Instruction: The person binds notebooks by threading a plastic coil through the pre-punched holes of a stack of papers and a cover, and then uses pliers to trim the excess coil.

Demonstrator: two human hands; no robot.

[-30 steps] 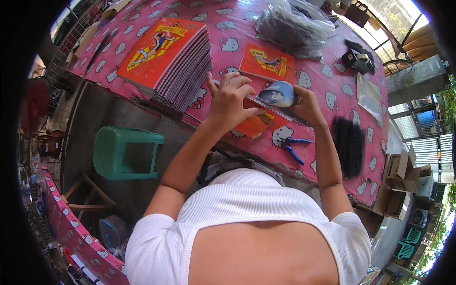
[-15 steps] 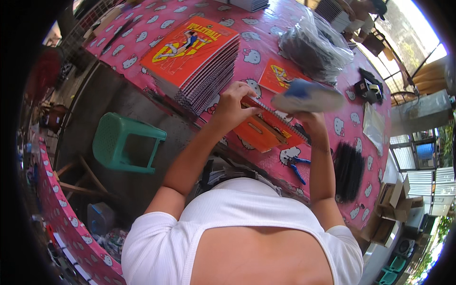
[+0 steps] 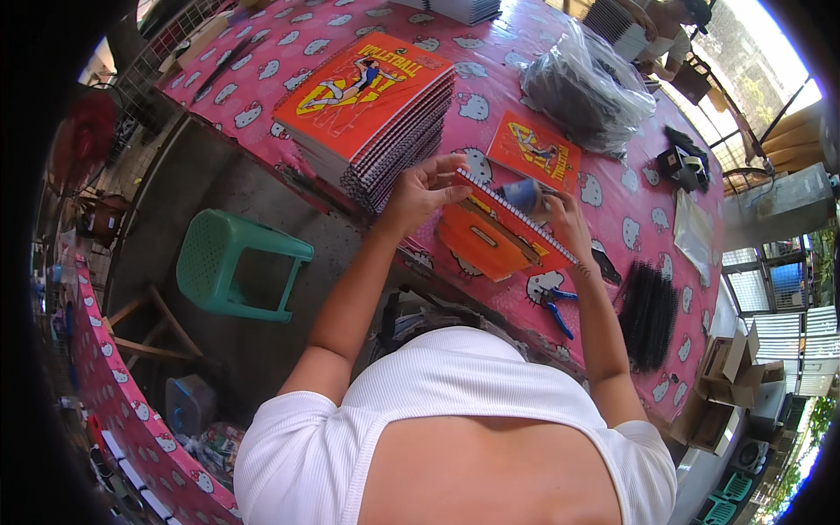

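Note:
An orange spiral notebook [image 3: 490, 229] stands tilted near the table edge, its white coil [image 3: 516, 219] running along the top. My left hand [image 3: 426, 191] grips it at the coil's left end, thumb in front. My right hand [image 3: 567, 226] is closed behind the notebook's right end, around a blue and grey object [image 3: 522, 194]. The notebook hides part of that object, and its kind cannot be made out. Left of the notebook rises a tall stack of matching spiral notebooks [image 3: 363, 96]. Another orange notebook or cover [image 3: 535, 150] lies flat just beyond my hands.
Blue-handled pliers [image 3: 558, 313] and a bundle of black coils [image 3: 647, 313] lie on the pink table [image 3: 612, 188]. Farther back are a clear plastic bag [image 3: 591, 87] and a tape dispenser [image 3: 682, 164]. A green stool [image 3: 241, 262] stands left; another person [image 3: 669, 39] is at the far right.
My right hand has brought the blue and grey object, blurred above the table earlier, down behind the notebook's coil. My left hand keeps its grip on the notebook.

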